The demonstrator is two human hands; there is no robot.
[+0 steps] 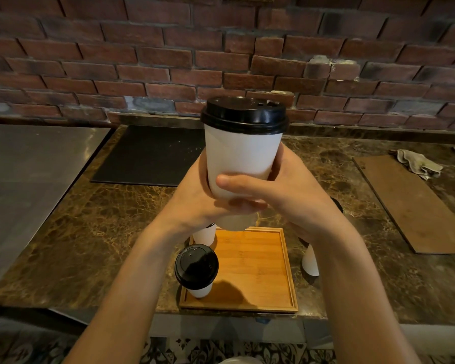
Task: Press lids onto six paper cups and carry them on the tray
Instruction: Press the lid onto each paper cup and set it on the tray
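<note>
Here, head view: white paper cup with black plastic lid [243, 151] held upright, high above the square wooden tray [289, 271] on the marbled counter [95, 232]. Left hand [195, 203] and right hand [292, 195] both wrapped closed around its lower wall. Tray directly below and nearer; long axis vertical. On tray's near-left corner, another lidded cup [197, 269]; likely next: straight lowering.

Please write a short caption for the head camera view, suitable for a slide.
Both hands hold a lidded paper cup above the wooden tray, where another lidded cup stands.
</note>
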